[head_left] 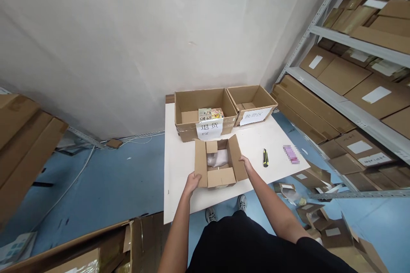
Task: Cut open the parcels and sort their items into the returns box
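An opened cardboard box (221, 177) stands at the front of the white table, its flaps spread outward. Inside lies something in pale, whitish wrapping (217, 158); its kind cannot be made out. My left hand (192, 182) grips the box's left flap near the front corner, fingers closed on it. On the other side, my right hand (245, 164) is closed on the right flap's edge. To the right of the box, a yellow and black utility knife (265, 158) lies on the table, apart from both hands.
Behind the box on the white table (179, 166) stand two larger labelled cartons, a left one (185, 132) with small colourful boxes inside and a right one (272, 104). A blurred pink item (291, 154) lies at right. Shelving (355, 98) full of cartons lines the right side.
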A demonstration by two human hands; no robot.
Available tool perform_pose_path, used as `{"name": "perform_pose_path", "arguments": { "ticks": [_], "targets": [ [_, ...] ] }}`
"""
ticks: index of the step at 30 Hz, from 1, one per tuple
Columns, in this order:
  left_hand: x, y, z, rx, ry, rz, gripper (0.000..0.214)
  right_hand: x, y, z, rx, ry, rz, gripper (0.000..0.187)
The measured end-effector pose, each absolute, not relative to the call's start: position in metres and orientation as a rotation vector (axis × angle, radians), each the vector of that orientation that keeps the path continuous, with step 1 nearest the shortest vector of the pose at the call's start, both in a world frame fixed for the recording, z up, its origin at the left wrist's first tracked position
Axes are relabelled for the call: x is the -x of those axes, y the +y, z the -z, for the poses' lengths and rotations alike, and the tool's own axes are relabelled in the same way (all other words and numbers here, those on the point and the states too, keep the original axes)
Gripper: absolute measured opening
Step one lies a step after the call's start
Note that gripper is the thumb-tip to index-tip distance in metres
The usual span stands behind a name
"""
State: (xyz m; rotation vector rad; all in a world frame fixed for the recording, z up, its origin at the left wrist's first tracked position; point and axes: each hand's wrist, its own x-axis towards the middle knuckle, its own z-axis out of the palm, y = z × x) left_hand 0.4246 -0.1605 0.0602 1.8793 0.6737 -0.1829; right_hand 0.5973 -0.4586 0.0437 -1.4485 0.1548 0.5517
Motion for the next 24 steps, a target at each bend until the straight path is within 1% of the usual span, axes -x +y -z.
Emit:
{"name": "perform_pose_path", "arguments": {
  "ticks": [2, 3, 5, 6, 7, 8, 10, 12, 14, 15, 17, 21, 24],
  "targets": [
    [-0.419, -0.158, -0.058, -1.862, 0.714, 0.145, 0.04, -0.594, -0.469, -0.036, 1.454, 0.149, -0.571, 0.059],
    [-0.417, -0.159, -0.057, -1.885, 0.771, 0.117, 0.048, -0.593, -0.474, -0.031, 1.486, 0.163, -0.575, 0.063],
    [-0.414, -0.164, -0.057, -2.022, 0.921, 0.055, 0.069, -0.59, -0.484, -0.02, 1.643, 0.219, -0.523, 0.075],
    [-0.415, -0.168, -0.057, -2.132, 0.972, 0.03, 0.076, -0.589, -0.487, -0.015, 1.75, 0.242, -0.474, 0.082],
    [-0.416, -0.173, -0.057, -2.253, 0.969, 0.015, 0.079, -0.588, -0.488, -0.011, 1.865, 0.247, -0.416, 0.088],
    [-0.418, -0.179, -0.058, -2.371, 0.892, 0.008, 0.077, -0.588, -0.488, -0.009, 1.986, 0.229, -0.35, 0.091],
    [-0.426, -0.192, -0.058, -2.534, 0.556, 0.025, 0.066, -0.587, -0.48, -0.006, 2.214, 0.115, -0.205, 0.085],
    [-0.437, -0.204, -0.059, -2.562, 0.236, 0.073, 0.052, -0.587, -0.466, -0.009, 2.382, -0.09, -0.07, 0.069],
    [-0.447, -0.212, -0.06, -2.523, 0.128, 0.102, 0.037, -0.587, -0.447, -0.016, 2.464, -0.346, -0.012, 0.053],
    [-0.451, -0.213, -0.062, -2.489, 0.132, 0.103, 0.032, -0.587, -0.437, -0.021, 2.476, -0.476, -0.035, 0.048],
    [-0.454, -0.209, -0.064, -2.387, 0.141, 0.083, 0.034, -0.59, -0.417, -0.03, 2.476, -0.702, -0.179, 0.045],
    [-0.44, -0.187, -0.069, -2.187, 0.085, 0.155, 0.043, -0.603, -0.384, -0.045, 2.536, -0.942, -0.635, 0.048],
    [-0.42, -0.178, -0.071, -2.103, 0.047, 0.295, 0.047, -0.616, -0.368, -0.047, 2.554, -0.996, -0.809, 0.054]
  ]
}}
